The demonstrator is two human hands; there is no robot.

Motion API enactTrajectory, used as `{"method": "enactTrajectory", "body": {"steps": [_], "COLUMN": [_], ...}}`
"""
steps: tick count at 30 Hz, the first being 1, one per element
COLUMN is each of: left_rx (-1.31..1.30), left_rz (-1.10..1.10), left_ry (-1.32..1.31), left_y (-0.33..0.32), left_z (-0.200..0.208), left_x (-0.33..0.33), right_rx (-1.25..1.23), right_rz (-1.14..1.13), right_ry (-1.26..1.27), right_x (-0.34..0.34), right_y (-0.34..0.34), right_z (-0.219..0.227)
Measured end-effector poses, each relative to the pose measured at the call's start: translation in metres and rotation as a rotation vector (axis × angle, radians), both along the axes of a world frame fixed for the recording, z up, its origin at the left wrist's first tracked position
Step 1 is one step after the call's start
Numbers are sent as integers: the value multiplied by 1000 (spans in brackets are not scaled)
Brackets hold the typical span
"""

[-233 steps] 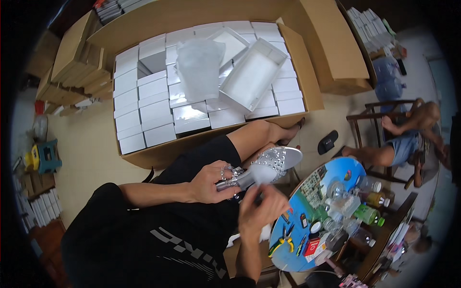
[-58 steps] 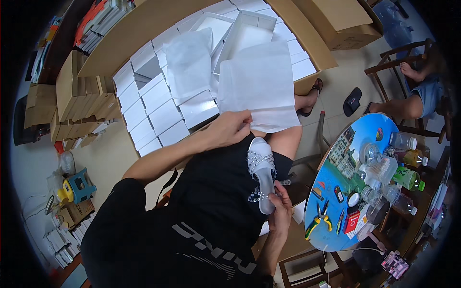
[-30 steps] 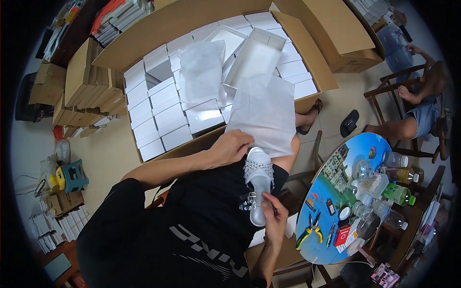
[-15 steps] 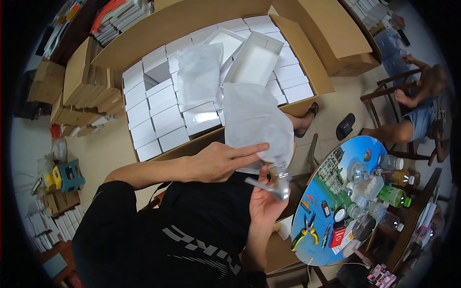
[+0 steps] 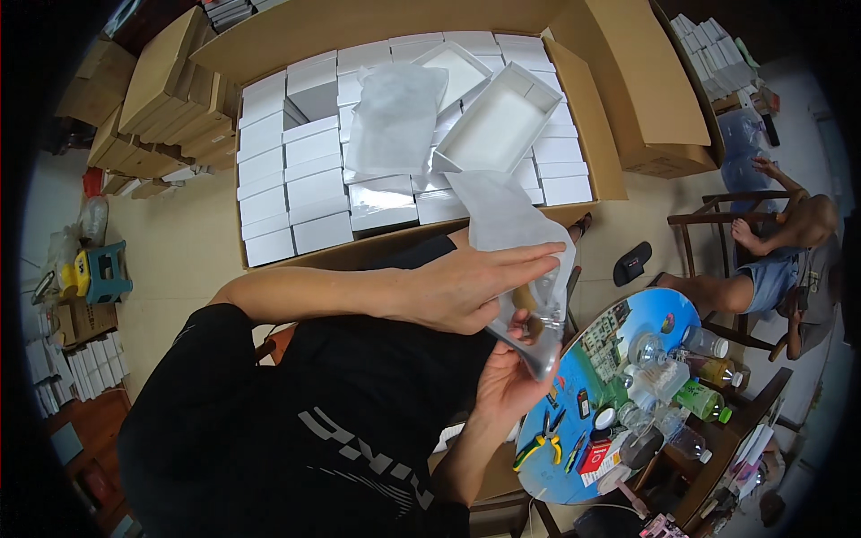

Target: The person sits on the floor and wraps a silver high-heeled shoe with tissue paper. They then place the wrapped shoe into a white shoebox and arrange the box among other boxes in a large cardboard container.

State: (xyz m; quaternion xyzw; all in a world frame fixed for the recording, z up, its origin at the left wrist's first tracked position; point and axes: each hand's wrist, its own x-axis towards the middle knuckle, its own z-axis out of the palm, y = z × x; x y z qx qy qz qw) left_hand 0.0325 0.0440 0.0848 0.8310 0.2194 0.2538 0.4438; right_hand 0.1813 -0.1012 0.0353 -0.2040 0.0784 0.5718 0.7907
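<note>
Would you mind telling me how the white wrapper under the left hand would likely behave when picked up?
The wrapper is probably floppy, as it bends beside the left hand. It is likely light too, since it looks thin.

Silver sandal, tilted, partly under white wrapping

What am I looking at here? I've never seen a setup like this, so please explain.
There is no machine: these are a person's own bare hands, filmed from a fisheye camera on their head, looking down, which bends straight edges. The right hand holds a silver sandal from below; the left hand lies on the thin white sheet partly covering it. Ahead, a large cardboard carton holds white boxes. On the blue table to the right are pliers, a red packet and plastic bottles.
</note>
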Motion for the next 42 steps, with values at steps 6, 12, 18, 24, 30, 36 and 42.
{"method": "enactTrajectory", "body": {"steps": [6,12,18,24,30,36,42], "left_rx": [274,475,391,41,447,628,-115], "left_rz": [-205,-118,-20,203,-43,-303,-415], "left_ry": [-98,-17,18,-217,-297,-212,-289], "left_y": [-7,-19,-36,-41,-47,-88,-83], "left_z": [-3,-46,-78,-51,-28,-46,-62], "left_x": [0,-9,-4,15,15,-8,-44], "right_rx": [-331,-314,-72,-166,-405,-595,-635], "right_rz": [125,36,-186,-82,31,54,230], "right_ry": [-624,-537,-53,-229,-988,-1267,-1708], "right_x": [-12,4,10,0,10,-6,-4], "right_y": [16,28,31,40,20,59,48], "right_z": [30,35,23,27,-73,-18,33]}}
